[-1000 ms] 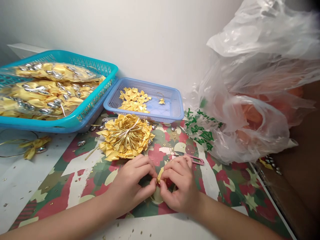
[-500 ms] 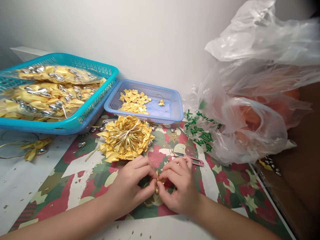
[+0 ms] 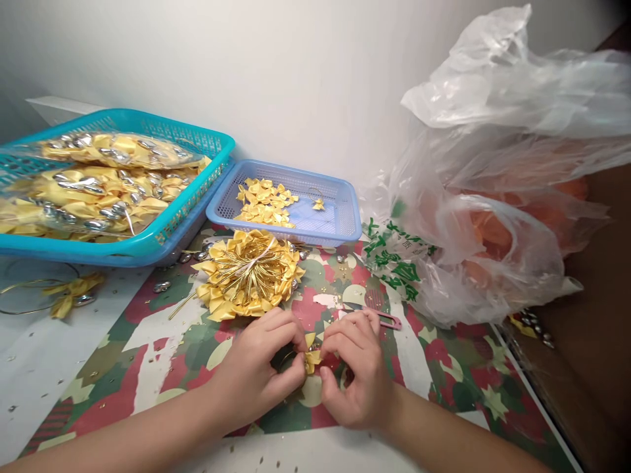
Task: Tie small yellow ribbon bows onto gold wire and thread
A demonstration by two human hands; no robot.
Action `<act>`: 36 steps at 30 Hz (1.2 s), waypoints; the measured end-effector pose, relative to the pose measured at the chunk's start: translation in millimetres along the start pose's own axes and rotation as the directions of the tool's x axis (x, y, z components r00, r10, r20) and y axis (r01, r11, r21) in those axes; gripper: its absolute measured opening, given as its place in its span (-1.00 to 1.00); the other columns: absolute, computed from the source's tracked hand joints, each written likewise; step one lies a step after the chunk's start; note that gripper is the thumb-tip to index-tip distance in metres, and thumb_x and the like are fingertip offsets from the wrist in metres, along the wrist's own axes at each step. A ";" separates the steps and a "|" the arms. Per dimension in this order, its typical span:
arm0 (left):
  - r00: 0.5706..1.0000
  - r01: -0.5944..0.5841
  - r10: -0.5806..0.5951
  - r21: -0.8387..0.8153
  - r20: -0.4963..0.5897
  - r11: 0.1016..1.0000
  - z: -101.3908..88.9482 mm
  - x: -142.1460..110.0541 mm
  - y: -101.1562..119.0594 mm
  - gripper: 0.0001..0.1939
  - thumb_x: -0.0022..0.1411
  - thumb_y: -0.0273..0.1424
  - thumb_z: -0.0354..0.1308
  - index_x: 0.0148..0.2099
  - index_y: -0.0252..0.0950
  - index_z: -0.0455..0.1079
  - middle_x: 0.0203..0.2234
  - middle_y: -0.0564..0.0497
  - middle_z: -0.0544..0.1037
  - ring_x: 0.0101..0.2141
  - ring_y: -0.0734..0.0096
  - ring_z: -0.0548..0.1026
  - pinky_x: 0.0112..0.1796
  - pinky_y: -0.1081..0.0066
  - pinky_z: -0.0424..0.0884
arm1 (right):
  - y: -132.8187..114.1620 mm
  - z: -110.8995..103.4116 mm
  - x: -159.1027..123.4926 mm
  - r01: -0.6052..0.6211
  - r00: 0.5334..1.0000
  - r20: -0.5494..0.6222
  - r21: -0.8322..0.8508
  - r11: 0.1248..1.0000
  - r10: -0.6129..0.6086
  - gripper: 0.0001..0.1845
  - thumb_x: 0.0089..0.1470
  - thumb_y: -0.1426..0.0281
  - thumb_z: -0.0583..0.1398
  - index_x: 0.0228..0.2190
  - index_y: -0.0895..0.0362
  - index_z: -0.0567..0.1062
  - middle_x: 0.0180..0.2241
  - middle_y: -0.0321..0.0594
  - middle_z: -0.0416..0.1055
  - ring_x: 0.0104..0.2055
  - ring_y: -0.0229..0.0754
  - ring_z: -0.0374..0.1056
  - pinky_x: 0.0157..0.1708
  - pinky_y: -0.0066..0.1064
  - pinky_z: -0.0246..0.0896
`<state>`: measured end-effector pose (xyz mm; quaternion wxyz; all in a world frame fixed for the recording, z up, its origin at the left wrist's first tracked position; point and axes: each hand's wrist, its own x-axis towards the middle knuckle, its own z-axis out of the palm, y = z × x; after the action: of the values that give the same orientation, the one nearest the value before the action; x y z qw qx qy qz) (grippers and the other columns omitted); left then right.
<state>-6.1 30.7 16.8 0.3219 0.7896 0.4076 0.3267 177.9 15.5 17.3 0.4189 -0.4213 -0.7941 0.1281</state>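
My left hand (image 3: 256, 371) and my right hand (image 3: 357, 374) meet low in the middle of the head view, over a red and green patterned sheet (image 3: 162, 348). Both pinch one small yellow ribbon bow (image 3: 311, 358) between their fingertips. A thin gold wire loop curves beside it, mostly hidden by my left fingers. Just beyond my hands lies a round bundle of yellow ribbon bows (image 3: 249, 272) tied on gold wires.
A small blue basket (image 3: 345, 217) with loose yellow bows stands behind the bundle. A large teal basket (image 3: 162, 226) with bagged bows and silver beads is at the left. Clear plastic bags (image 3: 493, 197) fill the right. A pink clip (image 3: 387, 320) lies near my right hand.
My fingers have shifted on the bow, which now shows more between the two hands. The view has tilted slightly.
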 end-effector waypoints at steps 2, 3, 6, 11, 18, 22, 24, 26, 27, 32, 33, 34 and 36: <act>1.000 0.005 -0.005 -0.005 0.007 1.000 -0.1 -0.4 0.3 -0.84 0.19 -0.56 -0.02 -0.40 -0.25 0.31 -0.47 0.05 0.44 -0.40 0.35 0.38 -0.36 0.37 0.30 | 0.3 1.0 -0.2 -0.018 0.999 0.035 -0.012 1.000 0.019 -0.93 -0.13 0.45 0.14 -0.47 0.12 0.35 -0.43 -0.28 0.42 -0.32 -0.16 0.25 -0.16 -0.17 -0.05; 1.000 0.008 -0.008 -0.007 0.009 1.000 0.2 -0.8 0.2 -0.84 0.18 -0.56 -0.02 -0.40 -0.25 0.31 -0.47 0.05 0.43 -0.40 0.35 0.38 -0.37 0.37 0.29 | 0.8 2.0 -0.7 -0.027 0.998 0.056 -0.021 0.999 0.028 -0.93 -0.12 0.43 0.16 -0.46 0.12 0.37 -0.41 -0.27 0.42 -0.30 -0.15 0.26 -0.14 -0.16 -0.05; 1.000 0.019 -0.019 -0.021 0.012 1.000 1.7 -1.7 -0.8 -0.85 0.19 -0.55 -0.01 -0.39 -0.25 0.30 -0.46 0.05 0.44 -0.39 0.34 0.38 -0.36 0.37 0.30 | 3.3 5.6 -3.0 -0.036 0.992 0.120 -0.044 0.998 0.041 -0.93 -0.06 0.42 0.20 -0.42 0.12 0.42 -0.35 -0.27 0.45 -0.24 -0.13 0.27 -0.08 -0.14 -0.08; 0.999 0.031 -0.030 -0.034 0.026 0.999 1.3 -1.0 -1.2 -0.84 0.22 -0.54 0.01 -0.40 -0.25 0.31 -0.46 0.05 0.44 -0.39 0.35 0.39 -0.37 0.38 0.29 | 6.1 6.9 -4.7 -0.008 0.994 0.104 -0.043 0.999 0.013 -0.90 0.08 0.49 0.19 -0.46 0.12 0.41 -0.36 -0.32 0.47 -0.23 -0.17 0.27 -0.07 -0.17 -0.09; 0.999 0.040 -0.039 -0.050 0.022 0.998 1.3 0.3 -0.7 -0.83 0.22 -0.54 0.00 -0.40 -0.24 0.30 -0.48 0.07 0.44 -0.40 0.37 0.39 -0.37 0.40 0.29 | 4.1 -1.0 0.3 -0.010 0.992 0.128 0.032 0.999 0.006 -0.84 0.16 0.50 0.07 -0.45 0.14 0.38 -0.37 -0.29 0.45 -0.26 -0.21 0.26 -0.10 -0.20 -0.08; 0.999 0.030 -0.029 -0.045 0.023 0.999 2.8 -1.6 -3.2 -0.85 0.19 -0.56 0.00 -0.40 -0.24 0.29 -0.48 0.08 0.42 -0.40 0.36 0.37 -0.37 0.38 0.28 | 4.7 -1.3 1.1 0.011 0.986 0.163 0.049 0.999 -0.018 -0.84 0.16 0.51 0.06 -0.46 0.13 0.34 -0.40 -0.32 0.45 -0.27 -0.21 0.24 -0.11 -0.21 -0.10; 1.000 0.015 -0.014 -0.053 0.020 0.998 2.8 -3.3 -3.9 -0.86 0.17 -0.56 0.01 -0.38 -0.23 0.28 -0.46 0.07 0.41 -0.39 0.35 0.37 -0.37 0.37 0.28 | 4.7 -1.0 0.8 0.007 0.984 0.176 0.051 0.999 -0.015 -0.85 0.16 0.51 0.06 -0.45 0.13 0.34 -0.40 -0.33 0.45 -0.27 -0.21 0.24 -0.10 -0.20 -0.10; 1.000 0.000 0.001 -0.065 0.020 0.998 2.4 -4.4 -3.6 -0.89 0.16 -0.55 0.02 -0.35 -0.23 0.28 -0.45 0.06 0.41 -0.38 0.33 0.36 -0.36 0.36 0.28 | 4.5 -1.0 0.7 0.005 0.982 0.187 0.051 0.999 -0.015 -0.86 0.16 0.51 0.07 -0.44 0.13 0.35 -0.40 -0.33 0.46 -0.27 -0.22 0.24 -0.10 -0.20 -0.10; 1.000 -0.006 0.007 -0.070 0.020 0.998 2.3 -4.6 -3.3 -0.90 0.16 -0.53 0.03 -0.34 -0.23 0.29 -0.44 0.05 0.41 -0.37 0.32 0.36 -0.36 0.35 0.29 | 4.4 -1.1 0.7 0.007 0.982 0.189 0.051 0.999 -0.017 -0.86 0.16 0.51 0.07 -0.43 0.13 0.35 -0.39 -0.33 0.46 -0.27 -0.22 0.24 -0.10 -0.21 -0.10; 0.998 -0.063 0.062 -0.078 -0.009 0.995 3.5 -2.1 -2.6 -0.92 0.22 -0.50 0.10 -0.28 -0.23 0.38 -0.37 0.03 0.46 -0.32 0.33 0.41 -0.30 0.34 0.34 | 4.6 -1.6 1.6 0.015 0.982 0.185 0.050 0.999 -0.024 -0.84 0.18 0.51 0.06 -0.43 0.13 0.35 -0.39 -0.33 0.46 -0.27 -0.22 0.24 -0.12 -0.22 -0.09; 0.997 -0.076 0.076 -0.077 -0.010 0.994 4.0 -1.7 -3.0 -0.90 0.23 -0.51 0.11 -0.29 -0.23 0.40 -0.37 0.03 0.47 -0.32 0.34 0.42 -0.29 0.35 0.34 | 4.7 -1.6 1.7 0.012 0.983 0.184 0.050 0.999 -0.021 -0.84 0.18 0.51 0.06 -0.43 0.13 0.36 -0.40 -0.33 0.46 -0.27 -0.22 0.24 -0.12 -0.22 -0.09; 0.996 -0.088 0.087 -0.075 -0.012 0.993 4.4 -1.3 -3.5 -0.89 0.24 -0.53 0.10 -0.29 -0.23 0.41 -0.37 0.02 0.48 -0.32 0.34 0.42 -0.29 0.35 0.35 | 4.8 -1.6 1.7 0.010 0.983 0.181 0.051 0.999 -0.019 -0.84 0.18 0.52 0.06 -0.43 0.13 0.36 -0.40 -0.33 0.45 -0.28 -0.22 0.24 -0.12 -0.22 -0.09; 0.995 -0.102 0.101 -0.069 -0.023 0.992 4.8 -1.3 -4.2 -0.85 0.26 -0.54 0.09 -0.31 -0.23 0.43 -0.38 0.02 0.48 -0.33 0.35 0.42 -0.30 0.36 0.35 | 5.0 -1.5 1.5 0.010 0.984 0.180 0.050 0.999 -0.019 -0.83 0.18 0.51 0.06 -0.44 0.13 0.36 -0.40 -0.33 0.45 -0.28 -0.22 0.25 -0.12 -0.22 -0.09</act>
<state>-4.8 30.4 10.4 0.3284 0.7943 0.3584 0.3644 181.4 19.5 16.2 0.3565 -0.3919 -0.8283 0.1823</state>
